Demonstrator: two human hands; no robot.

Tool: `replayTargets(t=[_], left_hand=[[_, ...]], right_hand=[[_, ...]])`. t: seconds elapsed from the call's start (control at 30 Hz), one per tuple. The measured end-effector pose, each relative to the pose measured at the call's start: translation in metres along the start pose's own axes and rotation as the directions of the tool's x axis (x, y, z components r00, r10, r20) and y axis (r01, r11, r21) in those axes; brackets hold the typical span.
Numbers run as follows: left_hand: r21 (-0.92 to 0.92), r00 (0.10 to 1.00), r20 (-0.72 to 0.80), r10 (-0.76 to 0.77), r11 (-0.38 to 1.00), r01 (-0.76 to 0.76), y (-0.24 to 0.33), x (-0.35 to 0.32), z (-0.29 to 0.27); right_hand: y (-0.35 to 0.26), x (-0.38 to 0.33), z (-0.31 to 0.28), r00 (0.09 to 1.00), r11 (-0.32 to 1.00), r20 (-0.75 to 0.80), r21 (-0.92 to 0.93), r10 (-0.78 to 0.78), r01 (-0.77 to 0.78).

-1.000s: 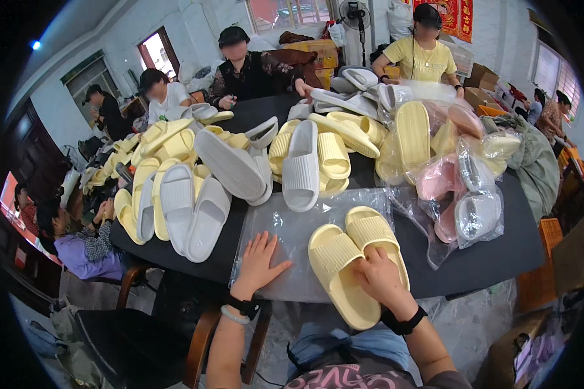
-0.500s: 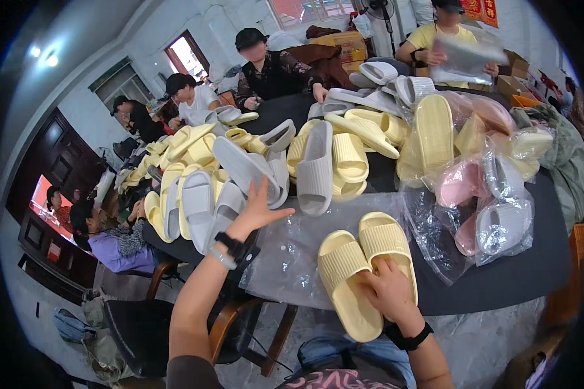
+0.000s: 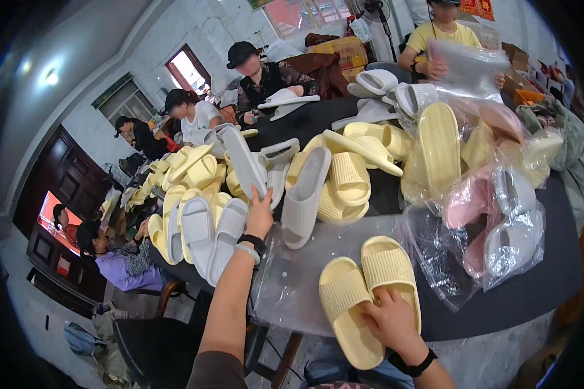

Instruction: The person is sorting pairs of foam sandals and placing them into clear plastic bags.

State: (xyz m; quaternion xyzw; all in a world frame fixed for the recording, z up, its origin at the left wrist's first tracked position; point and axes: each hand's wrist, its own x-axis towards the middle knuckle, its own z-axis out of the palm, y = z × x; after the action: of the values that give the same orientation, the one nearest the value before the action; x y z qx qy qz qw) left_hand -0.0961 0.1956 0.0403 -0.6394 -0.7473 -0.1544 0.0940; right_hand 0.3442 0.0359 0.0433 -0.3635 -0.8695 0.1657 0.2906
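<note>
My right hand [image 3: 393, 319] grips a pair of pale yellow slippers [image 3: 348, 305] side by side, its fingers closed at their inner edges near the straps. The pair is over the front edge of the table. Reaching forward, my left hand [image 3: 259, 218] has its fingers at the lower end of a tilted grey slipper [image 3: 243, 161] and pinches it there. Just right of that hand lies another grey slipper [image 3: 305, 198], slanting over a clear plastic bag [image 3: 292, 275]. To the left of my left wrist rest more grey slippers [image 3: 226, 240].
Loose yellow slippers [image 3: 350, 172] pile up across the black table [image 3: 499, 311]. Bagged pink, grey and yellow slippers [image 3: 493, 214] lie on the right. Several co-workers sit around; one handles a white-grey slipper [image 3: 285, 102], another holds plastic bags [image 3: 467, 68]. A dark chair [image 3: 156, 350] stands at lower left.
My left hand has closed from spread fingers onto the grey slipper, which has turned steeper. The grey slipper beside it has slid nearer. Across the table, a co-worker has picked up a slipper.
</note>
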Motion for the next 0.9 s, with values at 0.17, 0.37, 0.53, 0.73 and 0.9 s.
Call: replayTargets(t=[0.17,0.37,0.53,0.73,0.9], left_hand=[[0.092,0.967,-0.255,-0.002,0.995,0.027,-0.047,0.053,0.001],[-0.051,0.978,-0.205,-0.031,0.998,0.021,-0.039,0.109,0.006],[-0.228,0.953,-0.301,0.039,0.967,-0.112,-0.024,0.100,-0.013],[-0.259,0.860,-0.162,0.484,0.820,-0.510,0.091,0.021,-0.065],[0.191,0.668,0.085,0.739,0.646,-0.739,0.149,-0.009,-0.042]], right_hand=[[-0.007,0.002,0.000,0.999,1.000,0.035,0.000,0.032,-0.032],[-0.003,0.002,0.002,0.995,0.994,0.058,-0.066,0.087,-0.083],[-0.003,0.005,0.001,0.996,0.997,0.058,-0.028,0.067,-0.066],[-0.002,0.003,-0.002,0.998,0.999,0.057,-0.032,0.040,-0.038],[-0.003,0.003,-0.002,0.998,0.999,0.040,-0.020,0.043,-0.042]])
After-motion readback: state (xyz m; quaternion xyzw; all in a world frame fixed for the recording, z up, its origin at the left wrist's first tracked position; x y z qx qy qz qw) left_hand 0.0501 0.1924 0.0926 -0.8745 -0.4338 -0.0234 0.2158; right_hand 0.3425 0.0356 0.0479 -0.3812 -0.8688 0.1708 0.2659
